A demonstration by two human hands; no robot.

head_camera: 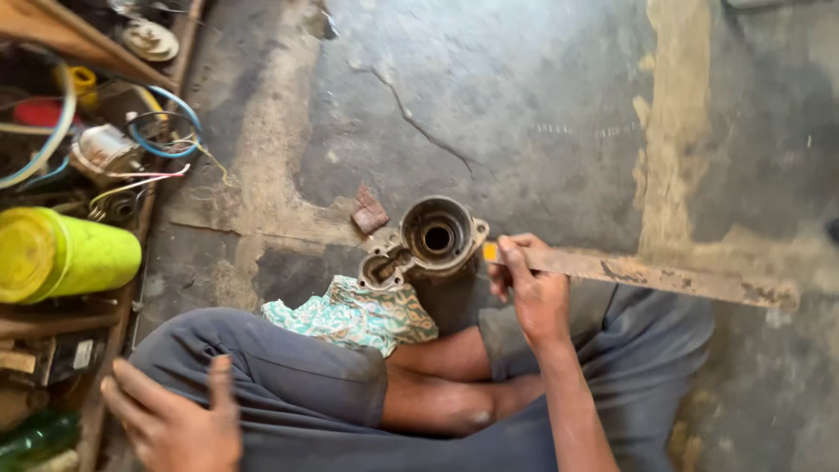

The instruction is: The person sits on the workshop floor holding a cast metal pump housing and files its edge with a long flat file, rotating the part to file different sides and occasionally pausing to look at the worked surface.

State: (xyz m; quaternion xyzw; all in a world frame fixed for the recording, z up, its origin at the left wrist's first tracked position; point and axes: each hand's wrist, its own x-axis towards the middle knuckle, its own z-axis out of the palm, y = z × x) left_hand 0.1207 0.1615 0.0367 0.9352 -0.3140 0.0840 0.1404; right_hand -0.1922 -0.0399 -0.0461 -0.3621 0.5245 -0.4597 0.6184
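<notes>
I sit cross-legged on a cracked concrete floor. My right hand (531,293) grips a tool with a small yellow handle end, held beside a round metal motor housing (434,240) that stands open end up just ahead of my legs. A patterned teal cloth (354,315) lies under the housing against my left knee. My left hand (175,419) rests flat on my left thigh, fingers spread, holding nothing. A long rusty metal bar (664,278) lies on the floor behind my right hand and runs to the right.
On the left is a cluttered shelf area with a lime-green plastic container (65,255), coiled blue wire (166,122), a small metal motor part (105,150) and scrap. A small reddish brick chip (369,211) lies beyond the housing. A green bottle (35,437) is at lower left.
</notes>
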